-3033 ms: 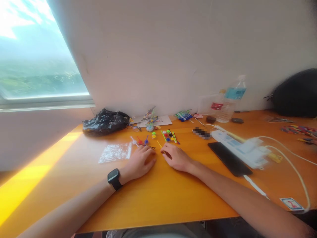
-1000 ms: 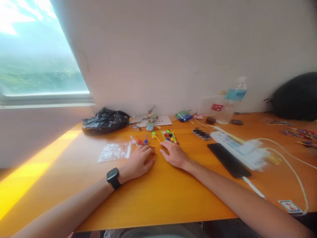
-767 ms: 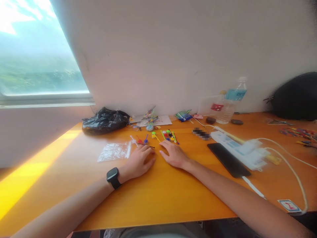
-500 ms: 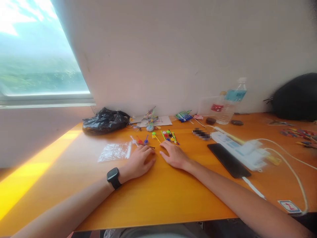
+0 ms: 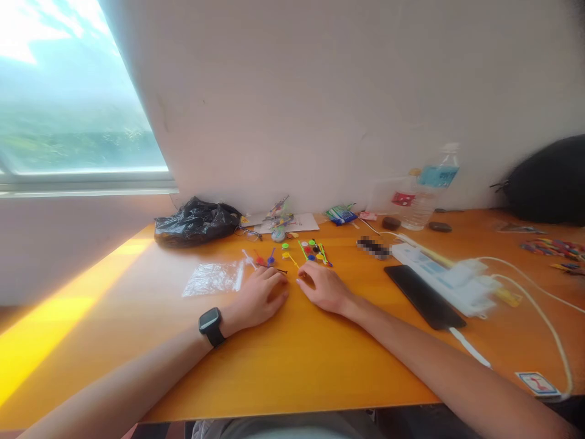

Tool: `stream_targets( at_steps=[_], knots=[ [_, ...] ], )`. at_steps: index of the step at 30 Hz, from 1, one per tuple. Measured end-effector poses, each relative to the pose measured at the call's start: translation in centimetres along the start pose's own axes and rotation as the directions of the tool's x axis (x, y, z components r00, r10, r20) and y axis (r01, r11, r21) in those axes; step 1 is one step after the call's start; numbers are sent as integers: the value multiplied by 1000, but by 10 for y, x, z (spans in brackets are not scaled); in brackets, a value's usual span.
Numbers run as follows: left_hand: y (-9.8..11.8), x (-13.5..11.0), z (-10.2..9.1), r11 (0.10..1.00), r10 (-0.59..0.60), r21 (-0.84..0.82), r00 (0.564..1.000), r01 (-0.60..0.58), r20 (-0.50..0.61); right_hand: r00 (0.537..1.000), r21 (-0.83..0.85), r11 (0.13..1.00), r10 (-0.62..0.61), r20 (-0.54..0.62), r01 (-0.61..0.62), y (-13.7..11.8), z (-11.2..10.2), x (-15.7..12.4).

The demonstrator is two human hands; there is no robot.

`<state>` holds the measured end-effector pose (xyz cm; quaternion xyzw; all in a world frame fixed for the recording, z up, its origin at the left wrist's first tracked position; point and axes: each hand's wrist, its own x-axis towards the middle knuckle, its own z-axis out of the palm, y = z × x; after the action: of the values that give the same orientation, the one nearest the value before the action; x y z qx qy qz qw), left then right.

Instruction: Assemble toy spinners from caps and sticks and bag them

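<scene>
My left hand (image 5: 262, 297) rests on the wooden table, fingers stretched forward and thumb apart. Its fingertips lie by a thin dark stick (image 5: 276, 269); whether they touch it I cannot tell. White, red and blue sticks with round ends, such as the blue stick (image 5: 271, 259), lie just beyond. My right hand (image 5: 325, 288) has curved fingers, with a small gap between index finger and thumb. Nearest to it is a yellow stick (image 5: 293, 261), its near end close to the fingertips. Small coloured discs and sticks, among them a green disc (image 5: 285, 246), lie past this hand.
A clear plastic bag (image 5: 212, 278) lies left of my left hand, with a black bag (image 5: 196, 222) behind. To the right are a phone (image 5: 423, 296), a white power strip (image 5: 439, 277) with cables, and a plastic bottle (image 5: 434, 183). A wall stands behind the table.
My right hand's index finger has drawn down and closer to the thumb, narrowing the gap. My left hand stays in place. The view has shifted slightly.
</scene>
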<state>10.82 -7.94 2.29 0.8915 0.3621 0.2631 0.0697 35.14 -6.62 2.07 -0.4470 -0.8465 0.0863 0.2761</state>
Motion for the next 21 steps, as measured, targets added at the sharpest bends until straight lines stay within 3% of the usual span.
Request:
stream_targets(
  at_steps=[21],
  knots=[
    [2, 0, -2, 1000, 0, -18, 1000, 0, -7, 998, 109, 993, 40, -41, -35, 0, -1, 2]
  ],
)
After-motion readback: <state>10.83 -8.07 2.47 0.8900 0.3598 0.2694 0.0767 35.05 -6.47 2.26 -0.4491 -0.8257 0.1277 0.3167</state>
